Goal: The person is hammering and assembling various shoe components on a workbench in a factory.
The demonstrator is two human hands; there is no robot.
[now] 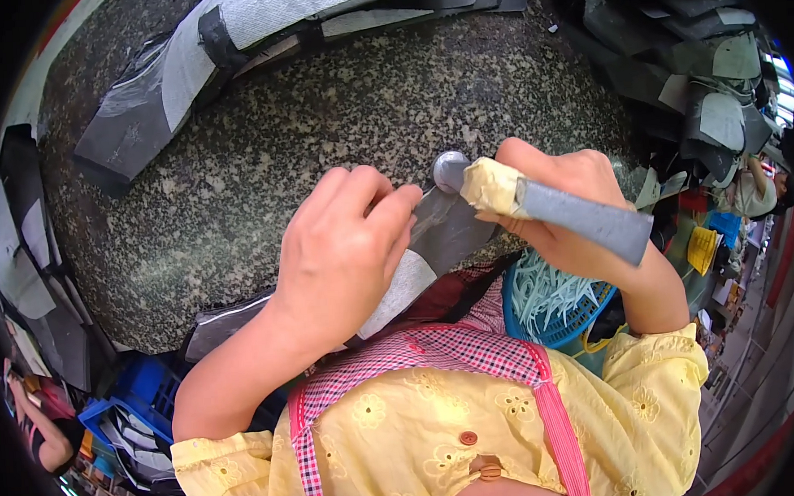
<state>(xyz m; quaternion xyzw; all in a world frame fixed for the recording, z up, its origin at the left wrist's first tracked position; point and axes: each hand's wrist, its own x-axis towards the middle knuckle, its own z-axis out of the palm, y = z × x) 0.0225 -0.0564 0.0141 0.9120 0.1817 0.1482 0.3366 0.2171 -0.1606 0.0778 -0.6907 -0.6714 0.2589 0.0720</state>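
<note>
1. The right hand (582, 177) is over the near right part of the speckled stone worktop (336, 116), with its fingers curled around a hammer-like tool (538, 201).
2. The tool's long axis slants from far left to near right: its round metal face (450, 172) points toward the far left, and its flat grey end points to the near right corner of the worktop. Between them sits a lumpy, pale yellow block (491, 189); any part below is hidden by the hand.
3. The left hand (338, 242) is just left of the round face, its fingers bent and drawn together, tips at the left edge of a dark sheet piece (454, 231). Whether they pinch it or only rest there, I cannot tell.
4. That piece lies below the tool at the worktop's near edge, its long axis running from near left to far right, with a whitish patch (401, 293) toward its near left part.
5. A banded bundle of dark and pale pieces (216, 42) lies along the far left edge, bending toward the left.
6. Just off the near edge, to the right, a blue basket (508, 309) holds pale strips (550, 292).
</note>
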